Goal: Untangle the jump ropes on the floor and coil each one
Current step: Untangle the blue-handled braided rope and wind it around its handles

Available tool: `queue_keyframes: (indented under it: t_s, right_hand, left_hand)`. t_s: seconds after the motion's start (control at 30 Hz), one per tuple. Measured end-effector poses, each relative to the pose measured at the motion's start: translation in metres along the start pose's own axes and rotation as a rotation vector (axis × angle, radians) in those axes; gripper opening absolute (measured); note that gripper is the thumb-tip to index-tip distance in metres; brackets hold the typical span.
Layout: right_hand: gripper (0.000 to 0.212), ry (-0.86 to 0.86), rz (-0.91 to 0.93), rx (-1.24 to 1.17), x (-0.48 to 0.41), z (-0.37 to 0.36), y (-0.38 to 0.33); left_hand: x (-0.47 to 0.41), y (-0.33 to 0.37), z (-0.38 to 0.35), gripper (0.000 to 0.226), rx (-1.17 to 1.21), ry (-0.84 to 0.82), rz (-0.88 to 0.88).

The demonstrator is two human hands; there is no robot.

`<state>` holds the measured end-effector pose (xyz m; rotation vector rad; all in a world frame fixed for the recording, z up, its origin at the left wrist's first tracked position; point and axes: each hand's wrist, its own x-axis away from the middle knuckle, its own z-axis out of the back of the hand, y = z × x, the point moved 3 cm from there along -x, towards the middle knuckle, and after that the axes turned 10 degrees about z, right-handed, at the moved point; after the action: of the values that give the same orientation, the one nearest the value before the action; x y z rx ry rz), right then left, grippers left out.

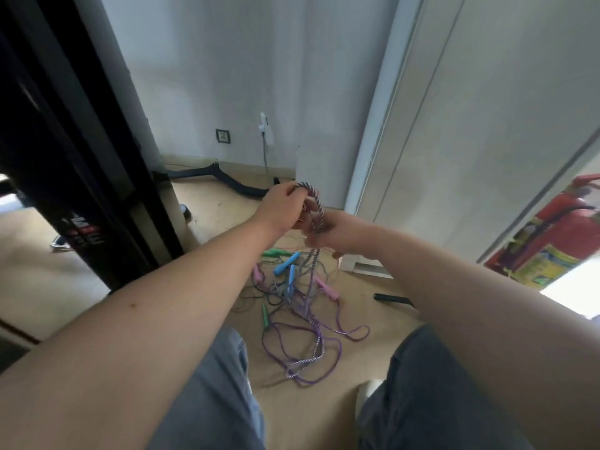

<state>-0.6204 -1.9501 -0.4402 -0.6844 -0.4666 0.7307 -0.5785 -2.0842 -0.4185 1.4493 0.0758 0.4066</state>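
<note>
Two hands raised mid-frame. Black cabinet at left edge. Left hand: grip curled round top of braided rope loop. Right hand just beside it, grip pinching same loop lower down. Rope hangs to tangle on floor, lower centre, among blue handle and pink handle. Red extinguisher at right edge.

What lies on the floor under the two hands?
A tangle: blue handles, pink handles, green handles, thin purple cord. The braided rope hangs into it; where they cross underneath is covered.
</note>
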Motion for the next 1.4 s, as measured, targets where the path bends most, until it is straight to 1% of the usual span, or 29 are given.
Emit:
queue_keyframes:
  t_s: [0.07,0.13,0.2,0.23,0.27,0.33,0.37,0.43,0.47,0.5,0.53,0.6,0.67,0.73,0.77,0.8,0.83,0.87,0.9,0.93,0.97,1.0,1.03,1.07,1.13,1.17,1.23,1.3,1.4]
  right_hand:
    - [0.023,-0.037,-0.018,0.076,0.007,0.000,0.000]
    - [0.025,-0.059,-0.059,0.085,0.014,-0.003,0.003]
    - [0.024,-0.004,-0.076,0.013,0.018,-0.003,0.005]
    - [0.023,0.041,-0.073,-0.037,0.019,-0.001,0.004]
    - [0.022,0.092,-0.066,-0.093,0.019,0.004,0.003]
    - [0.021,0.209,-0.054,-0.229,0.015,0.013,0.000]
    - [0.020,0.284,-0.054,-0.320,0.012,0.020,0.000]
    - [0.020,0.405,-0.072,-0.573,0.005,0.031,0.001]
    - [0.021,0.420,-0.075,-0.692,0.001,0.035,0.001]
    - [0.021,0.408,-0.076,-0.750,-0.002,0.037,0.002]
    - [0.021,0.384,-0.076,-0.743,-0.005,0.040,0.004]
    - [0.025,0.318,-0.082,-0.594,-0.010,0.045,0.013]
    - [0.032,0.209,-0.084,-0.245,-0.012,0.052,0.023]
    - [0.038,0.078,-0.095,0.183,-0.014,0.056,0.037]
    - [0.038,0.038,-0.112,0.298,-0.015,0.056,0.044]
    - [0.037,0.020,-0.136,0.311,-0.016,0.055,0.053]
    - [0.037,0.031,-0.153,0.230,-0.018,0.051,0.062]
    - [0.045,0.045,-0.154,0.114,-0.020,0.047,0.070]
    - [0.060,0.061,-0.143,0.022,-0.022,0.041,0.076]
    - [0.079,0.059,-0.120,0.048,-0.025,0.037,0.081]
    - [0.093,0.028,-0.089,0.160,-0.029,0.033,0.083]
    - [0.100,-0.026,-0.042,0.278,-0.033,0.026,0.083]
    - [0.096,-0.071,0.014,0.361,-0.037,0.020,0.080]
    - [0.079,-0.082,0.056,0.399,-0.039,0.016,0.077]
    - [0.033,-0.012,0.082,0.355,-0.045,0.013,0.070]
    - [0.024,0.021,0.072,0.336,-0.049,0.013,0.071]
    - [0.025,0.032,0.032,0.331,-0.055,0.017,0.072]
    - [0.027,0.014,-0.039,0.344,-0.059,0.024,0.080]
    - [0.031,-0.060,-0.179,0.476,-0.064,0.029,0.104]
  left_hand:
    - [0.003,0.011,0.004,0.029,0.189,0.008,0.034]
    - [0.000,0.017,0.006,0.027,0.198,0.004,0.039]
    - [-0.002,0.015,0.002,0.022,0.040,-0.028,0.067]
    - [-0.002,0.012,-0.002,0.024,-0.040,-0.064,0.097]
    - [-0.001,0.007,-0.008,0.029,-0.108,-0.127,0.133]
    - [0.006,-0.008,-0.021,0.035,-0.224,-0.320,0.203]
    - [0.009,-0.016,-0.028,0.044,-0.262,-0.408,0.235]
    - [0.008,-0.034,-0.036,0.061,-0.314,-0.495,0.280]
    - [0.007,-0.042,-0.038,0.060,-0.377,-0.501,0.256]
    - [0.005,-0.051,-0.039,0.050,-0.462,-0.495,0.216]
    - [0.002,-0.059,-0.039,0.039,-0.581,-0.497,0.182]
    - [-0.004,-0.069,-0.038,0.030,-0.879,-0.494,0.159]
    - [-0.017,-0.072,-0.032,0.030,-1.119,-0.416,0.140]
    - [-0.034,-0.070,-0.024,0.032,-1.144,-0.310,0.184]
    - [-0.041,-0.067,-0.021,0.034,-1.104,-0.259,0.202]
    - [-0.049,-0.065,-0.020,0.032,-1.055,-0.217,0.203]
    - [-0.055,-0.063,-0.021,0.030,-1.009,-0.186,0.173]
    - [-0.059,-0.060,-0.022,0.027,-0.975,-0.163,0.134]
    - [-0.063,-0.058,-0.023,0.026,-0.926,-0.136,0.103]
    - [-0.065,-0.058,-0.024,0.026,-0.858,-0.115,0.091]
    - [-0.068,-0.059,-0.023,0.025,-0.803,-0.095,0.081]
    - [-0.071,-0.060,-0.024,0.022,-0.778,-0.082,0.066]
    - [-0.074,-0.060,-0.026,0.019,-0.782,-0.079,0.038]
    - [-0.076,-0.059,-0.029,0.020,-0.803,-0.086,0.008]
    - [-0.083,-0.056,-0.035,0.024,-0.831,-0.100,-0.030]
    - [-0.085,-0.055,-0.036,0.025,-0.822,-0.106,-0.038]
    - [-0.092,-0.054,-0.030,0.026,-0.783,-0.123,-0.008]
    - [-0.100,-0.062,-0.019,0.024,-0.830,-0.168,0.069]
    - [-0.108,-0.081,-0.004,0.032,-0.909,-0.209,0.184]
